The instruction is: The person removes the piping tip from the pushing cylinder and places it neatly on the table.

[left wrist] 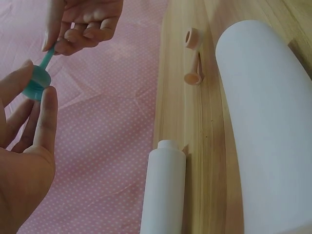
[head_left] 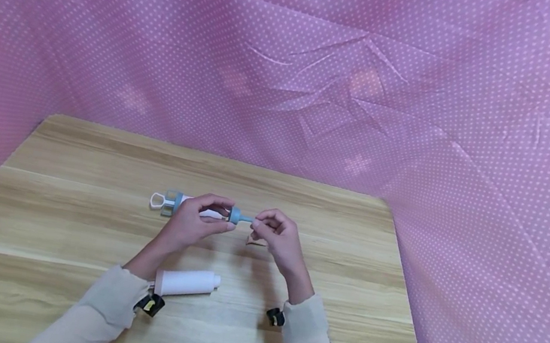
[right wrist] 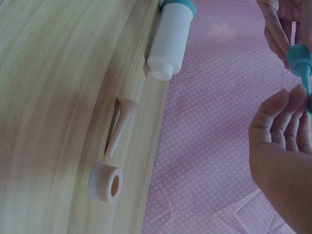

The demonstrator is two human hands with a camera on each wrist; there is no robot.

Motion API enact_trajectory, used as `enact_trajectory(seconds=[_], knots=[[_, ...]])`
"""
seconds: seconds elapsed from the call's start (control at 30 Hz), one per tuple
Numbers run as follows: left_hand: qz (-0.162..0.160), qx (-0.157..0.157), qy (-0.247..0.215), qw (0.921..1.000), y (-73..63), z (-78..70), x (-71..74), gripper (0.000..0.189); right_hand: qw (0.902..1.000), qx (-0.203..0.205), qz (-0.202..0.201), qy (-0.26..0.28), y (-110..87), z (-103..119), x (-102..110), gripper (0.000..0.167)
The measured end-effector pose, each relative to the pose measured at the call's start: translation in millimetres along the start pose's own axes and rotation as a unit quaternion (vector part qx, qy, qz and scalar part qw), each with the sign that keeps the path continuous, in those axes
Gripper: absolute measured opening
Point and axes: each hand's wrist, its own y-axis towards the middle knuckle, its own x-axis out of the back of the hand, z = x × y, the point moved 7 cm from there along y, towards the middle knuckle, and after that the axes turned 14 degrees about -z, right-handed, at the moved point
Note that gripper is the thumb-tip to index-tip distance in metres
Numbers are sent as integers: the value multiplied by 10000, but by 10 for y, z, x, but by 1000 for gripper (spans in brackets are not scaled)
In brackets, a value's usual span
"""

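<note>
Above the table, a teal nozzle (head_left: 235, 216) with a cup-shaped base and a thin stem is held between both hands. My left hand (head_left: 194, 221) pinches the wide base between thumb and fingertips; the hollow side shows in the left wrist view. At the stem's end, my right hand (head_left: 282, 242) pinches with thumb and fingers, covering the tip. Behind the left hand lies a white cylinder with a teal collar (head_left: 178, 204) and a white loop handle. Closer to me is a second white cylinder (head_left: 187, 283), partly behind the left cuff.
A pink nozzle (right wrist: 122, 126) and a pink ring (right wrist: 105, 183) lie on the wooden table (head_left: 80, 224) below the right hand. Pink dotted cloth (head_left: 286, 106) hangs around the table's back and sides. Each wrist wears a small black camera mount.
</note>
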Motion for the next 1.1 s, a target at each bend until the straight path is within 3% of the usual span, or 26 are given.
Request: enact_trajectory(seconds=[0.5, 1.1], knots=[[-91, 151, -213, 9996, 16, 32, 12, 48, 9999, 112, 74, 45, 5, 18, -14, 7], [-59, 119, -7, 9999, -3, 31, -9, 43, 9990, 214, 306, 257, 10, 24, -62, 26]])
